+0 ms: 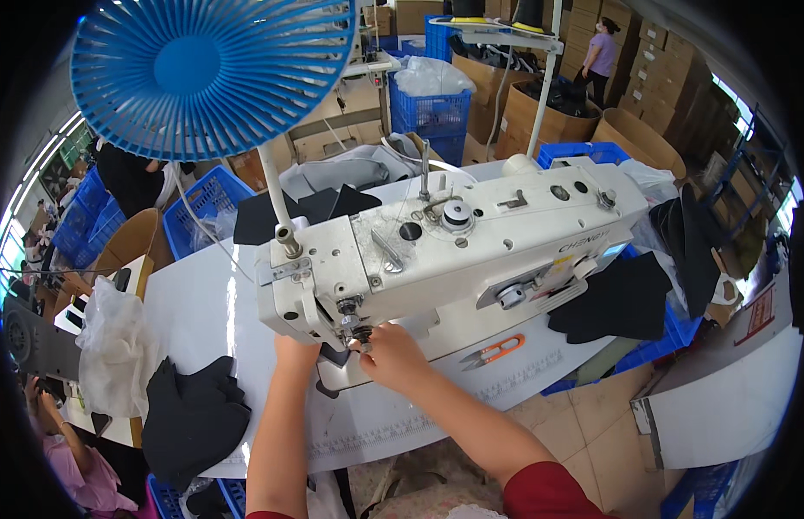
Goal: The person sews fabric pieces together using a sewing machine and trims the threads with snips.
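Dark piece (335, 355) at sewing machine (497, 229), likely midway; black stack (197, 419) 8 o'clock, done-or-left unclear; right hand (393, 355) curled, left hand (296, 349) mostly hidden, grip contents unclear

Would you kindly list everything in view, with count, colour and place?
Sewing machine: one, white, centre
Small piece: one, dark, between the hands
Table: one, white, under the machine
Thread snips: one, orange, right of hands
Cloth pieces: several, black, left and right
Fan: one, blue, upper left
Cones: two, black, top
Plastic bags: several, whitish, left and back
Crates: several, blue, all around
Cardboard boxes: many, brown, background
Other people: at least two, purple and pink, upper right, lower left
Left hand: one, bare, partly hidden by the machine
Right hand: one, bare, at the needle end
Sleeves: two, red, lower edge
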The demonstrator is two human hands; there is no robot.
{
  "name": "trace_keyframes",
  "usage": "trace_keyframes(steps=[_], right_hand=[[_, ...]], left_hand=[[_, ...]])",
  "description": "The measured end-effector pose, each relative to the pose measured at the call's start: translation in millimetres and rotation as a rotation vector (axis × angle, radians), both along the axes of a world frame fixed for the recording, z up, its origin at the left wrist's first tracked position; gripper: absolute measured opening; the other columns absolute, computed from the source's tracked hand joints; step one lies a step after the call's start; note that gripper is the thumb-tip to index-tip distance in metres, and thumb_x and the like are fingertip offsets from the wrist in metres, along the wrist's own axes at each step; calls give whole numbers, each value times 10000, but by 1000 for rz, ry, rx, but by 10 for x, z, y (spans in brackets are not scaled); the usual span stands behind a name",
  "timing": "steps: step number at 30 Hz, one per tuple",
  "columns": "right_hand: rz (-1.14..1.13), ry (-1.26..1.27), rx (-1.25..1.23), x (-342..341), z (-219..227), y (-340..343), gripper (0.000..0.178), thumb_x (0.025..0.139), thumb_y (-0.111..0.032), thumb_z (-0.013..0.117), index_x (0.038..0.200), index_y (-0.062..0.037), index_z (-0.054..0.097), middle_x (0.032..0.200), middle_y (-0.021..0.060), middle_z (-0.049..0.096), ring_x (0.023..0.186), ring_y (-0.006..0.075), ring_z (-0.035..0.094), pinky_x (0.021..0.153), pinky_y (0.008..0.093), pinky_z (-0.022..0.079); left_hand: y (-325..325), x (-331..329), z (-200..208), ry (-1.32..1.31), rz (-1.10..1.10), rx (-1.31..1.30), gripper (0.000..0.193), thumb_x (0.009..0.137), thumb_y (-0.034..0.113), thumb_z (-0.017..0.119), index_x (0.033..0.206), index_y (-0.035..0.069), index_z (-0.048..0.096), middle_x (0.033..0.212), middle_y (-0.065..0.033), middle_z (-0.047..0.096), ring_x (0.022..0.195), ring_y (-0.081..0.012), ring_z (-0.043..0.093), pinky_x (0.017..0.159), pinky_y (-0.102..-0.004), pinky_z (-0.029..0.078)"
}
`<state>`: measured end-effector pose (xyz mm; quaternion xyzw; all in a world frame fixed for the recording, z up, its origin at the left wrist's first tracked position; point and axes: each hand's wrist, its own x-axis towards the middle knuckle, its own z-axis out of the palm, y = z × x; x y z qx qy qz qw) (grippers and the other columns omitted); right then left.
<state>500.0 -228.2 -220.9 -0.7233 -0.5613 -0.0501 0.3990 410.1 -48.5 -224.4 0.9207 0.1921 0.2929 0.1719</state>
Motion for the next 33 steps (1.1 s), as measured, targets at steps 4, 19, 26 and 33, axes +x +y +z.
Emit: trace_keyframes(steps=[4, 19, 26, 33], right_hand=[[-45, 84, -191, -13, 172, -55, 96, 699, -90, 625, 681, 4, 621, 776, 166, 600, 814, 344, 595, 749, 461, 484], [142, -157, -207, -114, 66, -447, 302, 732, -192, 696, 1012, -104, 628, 1181, 63, 592, 1175, 293, 493, 988, 443, 393], [202, -97, -225, -97, 186, -582, 405, 703, -220, 735, 1071, -96, 620, 1238, 72, 566, 1180, 288, 497, 999, 435, 389], [228, -123, -296, 14, 200, -521, 490, 706, -297, 747, 1127, -93, 601, 1203, 55, 586, 1153, 267, 501, 988, 421, 396]], left_hand=[[-150, -255, 234, 73, 33, -2, 169, 778, 76, 599, 929, 23, 651, 956, -191, 655, 940, -393, 597, 780, -478, 483], [-690, -728, 217, 130, -74, 188, 318, 683, 254, 783, 879, 37, 657, 1097, -110, 621, 1054, -312, 569, 842, -419, 459], [-806, -788, 424, 295, -308, 175, 581, 680, 339, 764, 1153, 43, 606, 1196, -102, 593, 1093, -279, 557, 860, -396, 468], [-749, -748, 404, 418, -380, 282, 638, 649, 235, 749, 1239, 63, 578, 1248, -92, 589, 1090, -265, 571, 858, -398, 472]])
